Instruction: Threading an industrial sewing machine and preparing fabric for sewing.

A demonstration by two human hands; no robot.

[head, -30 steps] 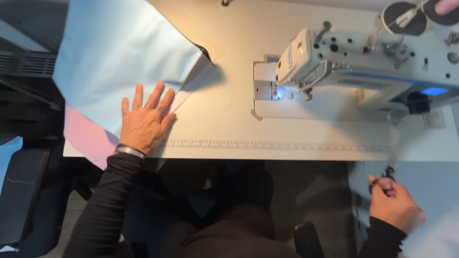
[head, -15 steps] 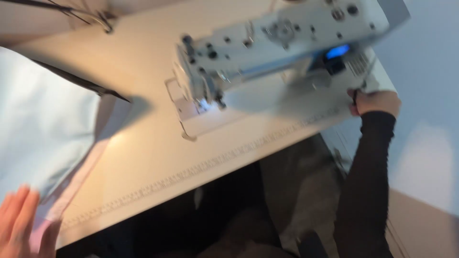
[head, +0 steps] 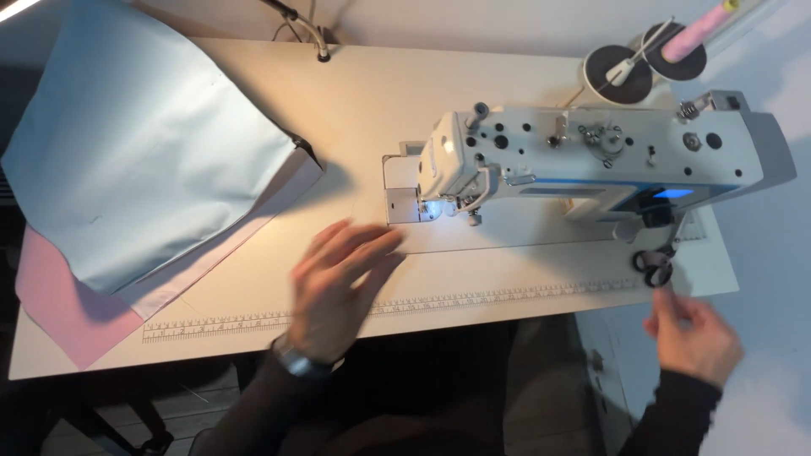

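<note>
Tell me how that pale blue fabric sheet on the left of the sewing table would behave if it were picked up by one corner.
The pale blue fabric sheet would probably flop and drape, since it lies flat and thin. It looks light for its spread. Its edge overhangs the sewing table, so a push might slide it off, perhaps dragging the pink fabric beneath.

Bare tabletop [head: 355, 110] between fabric stack [head: 144, 143] and sewing machine [head: 591, 152]

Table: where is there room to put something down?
Bare cream tabletop lies between the pale blue fabric sheet and the white sewing machine. The front strip by the printed ruler is crowded by the left hand; black scissors fill the right edge.
</note>
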